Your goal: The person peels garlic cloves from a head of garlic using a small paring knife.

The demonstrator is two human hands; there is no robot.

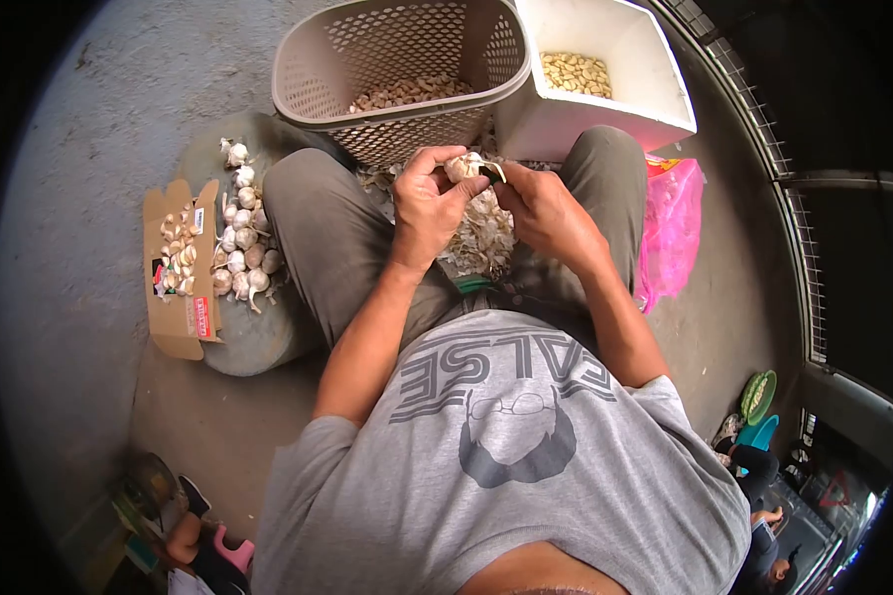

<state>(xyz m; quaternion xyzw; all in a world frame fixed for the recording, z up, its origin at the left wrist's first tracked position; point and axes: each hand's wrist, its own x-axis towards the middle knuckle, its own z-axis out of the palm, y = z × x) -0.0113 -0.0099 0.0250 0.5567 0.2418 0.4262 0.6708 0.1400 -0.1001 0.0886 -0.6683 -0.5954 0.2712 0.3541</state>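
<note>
Between the thumb and fingers of my left hand (429, 203) is a whole garlic bulb (463, 168), its pale stalk pointing right. My right hand (551, 210) is closed close beside the stalk. A small dark green thing (491, 174) shows at its fingertips, too little of it visible to name. Below both hands, between my knees, lies a heap of papery garlic skins (486, 233). More garlic bulbs (246, 238) rest on a grey round surface to my left, beside a cardboard piece (174, 317) bearing loose garlic cloves (179, 253).
Ahead stands a plastic basket (397, 117) with unpeeled-looking cloves inside. Touching its right side is a white foam box (620, 30) containing peeled cloves (575, 74). A pink plastic bag (673, 233) lies by my right knee. Other people appear at the lower left and lower right edges.
</note>
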